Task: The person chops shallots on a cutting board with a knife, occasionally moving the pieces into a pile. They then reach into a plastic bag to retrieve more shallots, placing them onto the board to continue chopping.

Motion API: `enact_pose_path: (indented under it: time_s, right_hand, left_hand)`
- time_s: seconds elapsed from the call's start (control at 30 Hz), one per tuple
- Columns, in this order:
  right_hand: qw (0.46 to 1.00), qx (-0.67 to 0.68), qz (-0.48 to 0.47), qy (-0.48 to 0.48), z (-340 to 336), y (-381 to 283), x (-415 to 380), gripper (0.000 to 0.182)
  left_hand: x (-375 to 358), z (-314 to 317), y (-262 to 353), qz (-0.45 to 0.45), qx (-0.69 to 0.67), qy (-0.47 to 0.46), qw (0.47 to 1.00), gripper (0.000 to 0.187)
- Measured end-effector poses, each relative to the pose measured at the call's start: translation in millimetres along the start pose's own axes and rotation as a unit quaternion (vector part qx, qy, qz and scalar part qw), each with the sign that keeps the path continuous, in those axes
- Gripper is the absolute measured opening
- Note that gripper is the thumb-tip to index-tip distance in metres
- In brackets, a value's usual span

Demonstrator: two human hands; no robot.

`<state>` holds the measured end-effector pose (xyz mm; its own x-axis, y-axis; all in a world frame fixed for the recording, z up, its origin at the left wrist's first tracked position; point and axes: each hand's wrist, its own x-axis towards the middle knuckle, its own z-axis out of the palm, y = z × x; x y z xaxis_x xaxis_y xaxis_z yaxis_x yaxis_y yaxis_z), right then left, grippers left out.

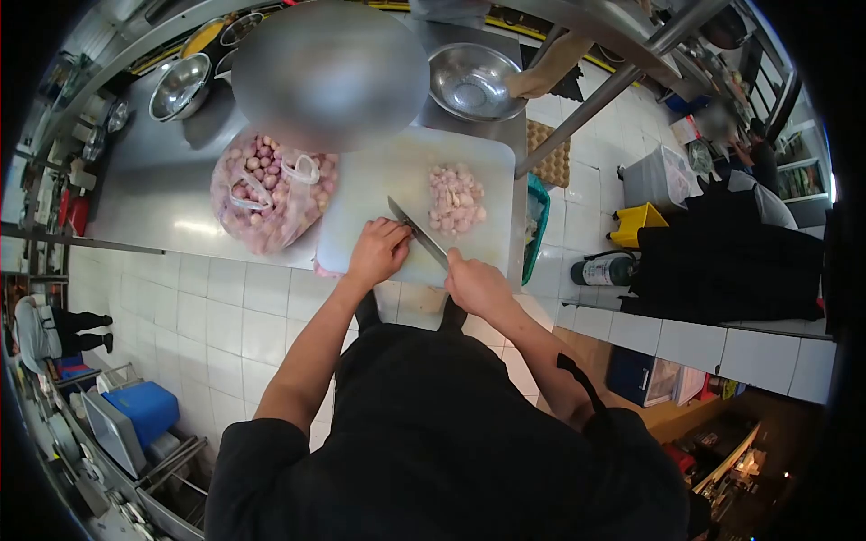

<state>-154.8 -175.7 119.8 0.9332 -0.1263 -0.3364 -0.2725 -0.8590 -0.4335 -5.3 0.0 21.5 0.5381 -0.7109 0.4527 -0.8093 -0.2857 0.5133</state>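
One knife point(419, 227) sits in the right hand point(476, 287) near the cutting board's point(377, 185) front edge; left hand point(381, 251) curls beside it, contents hidden; pale bulbs point(456, 199) lie toward the right edge.

Commercial kitchen, with pale square tiles across the floor point(225, 320)
A steel counter point(135, 194) carries a slanting metal post point(591, 113) at its right; crowded shelving point(27, 207) lines the left; a low white-tiled ledge point(686, 347) runs at right; warmer, dimmer light lies below it.
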Motion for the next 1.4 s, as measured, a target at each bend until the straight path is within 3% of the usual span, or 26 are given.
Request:
enact_pose_path:
  time_s: [0.67, 1.4]
  right_hand:
    - [0.998, -0.018, 0.016, -0.058, -4, -2, 1, 0.027]
    - [0.999, 0.04, -0.006, -0.016, 10, 9, 6, 0.025]
  left_hand:
    - [-2, -3, 4, 0.011, 0.02, 0.018, 1.0, 0.019]
    - [-5, -1, 0, 0.012, 0.014, 0.01, 1.0, 0.019]
